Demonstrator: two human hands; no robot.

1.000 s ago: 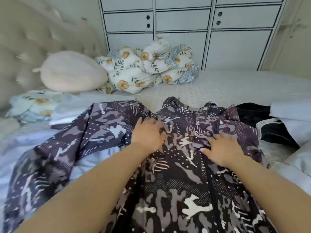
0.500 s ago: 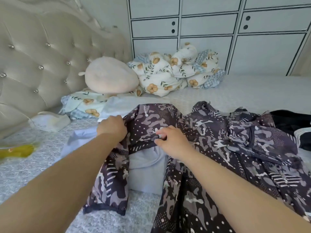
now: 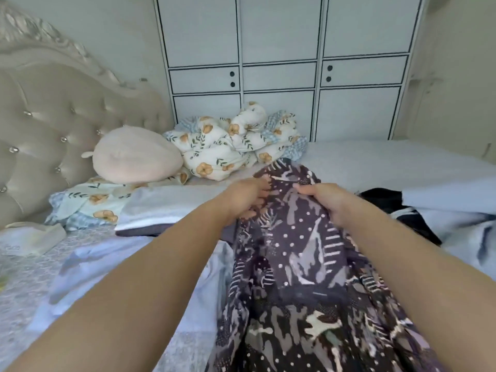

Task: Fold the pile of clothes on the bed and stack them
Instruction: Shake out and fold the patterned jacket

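Note:
A dark patterned camouflage garment (image 3: 300, 259) lies lengthwise on the bed in front of me, folded into a narrow strip. My left hand (image 3: 243, 196) grips its far left edge with curled fingers. My right hand (image 3: 326, 198) pinches the far top edge near a small button. Under and left of it lies a pale blue garment (image 3: 128, 267). A black garment with white stripes (image 3: 397, 208) and a light blue one (image 3: 461, 229) lie at the right.
A round cream pillow (image 3: 137, 157) and a bunched floral quilt (image 3: 236, 146) sit at the bed's far side. The tufted headboard (image 3: 53, 124) stands at left, and white cabinets (image 3: 281, 76) stand behind. A folded white-and-grey cloth (image 3: 166, 208) lies left of my hands.
The sleeve that lay spread to the left is now folded in over the garment's middle. Both hands moved right and forward to the garment's far edge. The camera swung right.

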